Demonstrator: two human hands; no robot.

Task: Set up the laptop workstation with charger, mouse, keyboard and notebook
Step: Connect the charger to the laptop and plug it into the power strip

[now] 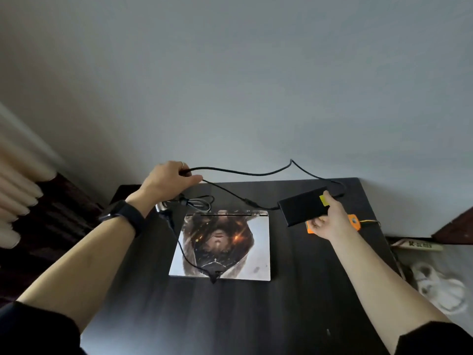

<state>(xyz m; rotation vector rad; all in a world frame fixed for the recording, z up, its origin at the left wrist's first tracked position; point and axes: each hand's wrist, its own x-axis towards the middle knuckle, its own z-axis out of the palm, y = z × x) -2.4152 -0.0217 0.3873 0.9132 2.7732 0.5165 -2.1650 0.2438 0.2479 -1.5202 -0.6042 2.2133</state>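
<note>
Big dark table [230, 316] takes up most of the view, with a plain grey wall behind it at 12 o'clock. A pale curtain [15, 201] hangs way off at 9 o'clock, and a pair of white shoes [440, 290] sits on the floor past the table's 3 o'clock edge.

The laptop [243, 265] lies flat in the middle of the table, lid closed, with printed artwork all over the lid.

The charger brick [302, 208] is at about 1 o'clock from the laptop. It's tilted and black, with a yellow sticker. The right hand [330, 221] grips its right end, thumb on the sticker and fingers curled underneath.

The left hand [166, 180] is up at 11 o'clock, closed around the black charger cable [243, 172]. There's a black watch [122, 213] on that wrist. From there the cable sags across to the brick's far end. Another strand drops over the laptop lid, and its plug sits at the lid's 6 o'clock edge.

A grey coiled cord [202, 201] lies just past the laptop's 11 o'clock corner. A small orange thing [354, 221] peeks out from under the right hand, can't tell what it is.
</note>
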